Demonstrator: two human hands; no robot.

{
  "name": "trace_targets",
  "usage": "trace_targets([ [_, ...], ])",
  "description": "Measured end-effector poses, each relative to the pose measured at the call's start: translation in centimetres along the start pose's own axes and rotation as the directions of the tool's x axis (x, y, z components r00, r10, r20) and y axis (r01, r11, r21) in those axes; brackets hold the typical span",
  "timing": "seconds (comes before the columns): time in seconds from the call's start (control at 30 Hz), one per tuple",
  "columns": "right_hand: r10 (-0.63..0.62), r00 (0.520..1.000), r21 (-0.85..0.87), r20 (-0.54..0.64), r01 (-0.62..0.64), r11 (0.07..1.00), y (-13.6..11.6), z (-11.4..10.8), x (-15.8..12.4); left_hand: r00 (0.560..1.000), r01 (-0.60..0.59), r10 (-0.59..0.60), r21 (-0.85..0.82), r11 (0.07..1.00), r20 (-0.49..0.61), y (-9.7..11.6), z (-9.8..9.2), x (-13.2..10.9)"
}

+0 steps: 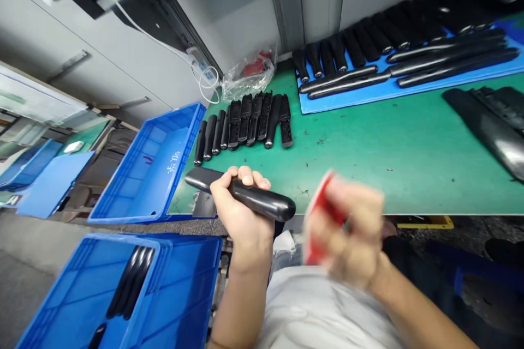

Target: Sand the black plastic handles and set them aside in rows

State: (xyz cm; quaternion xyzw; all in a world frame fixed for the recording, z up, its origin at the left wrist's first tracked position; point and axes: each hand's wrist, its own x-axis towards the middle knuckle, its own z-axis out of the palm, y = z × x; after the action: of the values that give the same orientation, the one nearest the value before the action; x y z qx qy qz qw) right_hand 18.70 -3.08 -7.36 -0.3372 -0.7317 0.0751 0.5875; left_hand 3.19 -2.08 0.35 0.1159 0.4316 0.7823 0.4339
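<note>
My left hand (244, 210) is wrapped around a long, glossy black plastic handle piece (266, 200), held tilted above the front edge of the green table. To its right, my right hand (356, 229) is closed on a red piece with a pale edge (317, 223). Motion blurs both, so the exact kind of the red piece is unclear. The two hands are apart. Behind my left hand, a row of black plastic handle shells (245, 120) lies on the table, some with their ribbed inner side up.
More black pieces (360, 43) cover a blue sheet (319, 104) at the back right. Others (491, 125) lie at the table's right. Blue bins (104, 203) stand left, the lower one (61, 283) holding several black pieces. A clear bag (249, 79) with red contents sits behind.
</note>
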Motion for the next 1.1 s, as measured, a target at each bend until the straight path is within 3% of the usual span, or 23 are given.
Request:
trace_targets([
  [0.07,-0.093,0.995,0.010,-0.027,0.093,0.996,-0.2,-0.5,-0.6,0.989,-0.101,0.067,0.262,0.960,0.134,0.2,1.0,3.8],
  [0.1,-0.063,0.996,0.022,-0.060,0.065,0.998,-0.3,-0.8,-1.0,0.972,-0.193,0.105,0.458,0.868,0.210,0.3,1.8,6.2],
  [0.13,-0.001,0.996,0.037,-0.093,0.005,0.999,-0.4,-1.0,-1.4,0.942,-0.321,0.157,0.661,0.678,0.296,0.3,2.5,8.8],
  [0.17,0.071,0.990,0.060,-0.121,-0.064,0.996,-0.4,-1.3,-1.8,0.907,-0.421,0.195,0.819,0.390,0.374,0.2,3.3,11.3],
  [0.23,0.163,0.977,0.104,-0.137,-0.150,0.983,-0.4,-2.1,-2.5,0.871,-0.413,0.185,0.883,-0.222,0.454,-0.3,4.7,15.6],
  [0.27,0.155,0.980,0.110,-0.122,-0.142,0.984,-0.5,-2.6,-2.8,0.869,-0.368,0.166,0.833,-0.414,0.466,-0.7,5.1,17.1],
  [0.3,0.139,0.985,0.110,-0.098,-0.128,0.986,-0.6,-3.1,-3.1,0.872,-0.329,0.147,0.782,-0.529,0.466,-1.2,5.5,18.2],
  [0.33,0.138,0.988,0.111,-0.073,-0.129,0.985,-0.7,-3.6,-3.5,0.877,-0.309,0.130,0.752,-0.583,0.462,-1.6,5.7,18.8],
  [0.43,0.167,0.985,0.090,-0.053,-0.161,0.983,-0.9,-5.5,-4.6,0.883,-0.308,0.102,0.728,-0.613,0.459,-2.7,6.2,18.9],
  [0.5,0.191,0.979,0.058,-0.064,-0.188,0.980,-1.0,-6.9,-5.3,0.859,-0.335,0.096,0.696,-0.635,0.502,-3.5,7.0,18.2],
  [0.6,0.244,0.965,0.017,-0.097,-0.243,0.970,-1.2,-8.6,-6.2,0.749,-0.499,0.029,0.591,-0.634,0.662,-6.7,10.0,15.1],
  [0.67,0.272,0.956,0.013,-0.114,-0.272,0.962,-1.4,-9.3,-6.7,0.596,-0.697,-0.127,0.432,-0.572,0.793,-11.0,13.0,11.5],
  [0.73,0.280,0.951,0.009,-0.130,-0.281,0.960,-1.7,-9.8,-7.1,0.344,-0.888,-0.341,0.186,-0.420,0.875,-16.1,16.5,7.0],
  [0.8,0.280,0.948,-0.019,-0.153,-0.287,0.958,-2.0,-10.3,-7.3,0.071,-0.973,-0.492,-0.049,-0.227,0.868,-20.8,19.5,2.5],
  [0.83,0.286,0.943,-0.036,-0.169,-0.296,0.954,-2.1,-10.5,-7.3,-0.020,-0.980,-0.526,-0.120,-0.156,0.850,-22.5,20.6,0.6],
  [0.87,0.295,0.936,-0.049,-0.194,-0.309,0.950,-2.2,-10.7,-7.4,-0.080,-0.981,-0.549,-0.164,-0.106,0.832,-23.7,21.4,-0.9],
  [0.93,0.314,0.913,-0.046,-0.261,-0.337,0.941,-2.3,-11.2,-7.4,-0.119,-0.980,-0.578,-0.190,-0.065,0.807,-24.6,22.1,-2.6],
  [1.0,0.335,0.884,-0.012,-0.327,-0.359,0.933,-2.2,-11.5,-7.5,-0.096,-0.983,-0.610,-0.172,-0.068,0.787,-23.9,21.6,-2.6],
  [1.1,0.379,0.853,0.028,-0.358,-0.396,0.918,-1.8,-11.6,-7.7,-0.055,-0.992,-0.682,-0.120,-0.048,0.730,-21.0,19.7,-0.6],
])
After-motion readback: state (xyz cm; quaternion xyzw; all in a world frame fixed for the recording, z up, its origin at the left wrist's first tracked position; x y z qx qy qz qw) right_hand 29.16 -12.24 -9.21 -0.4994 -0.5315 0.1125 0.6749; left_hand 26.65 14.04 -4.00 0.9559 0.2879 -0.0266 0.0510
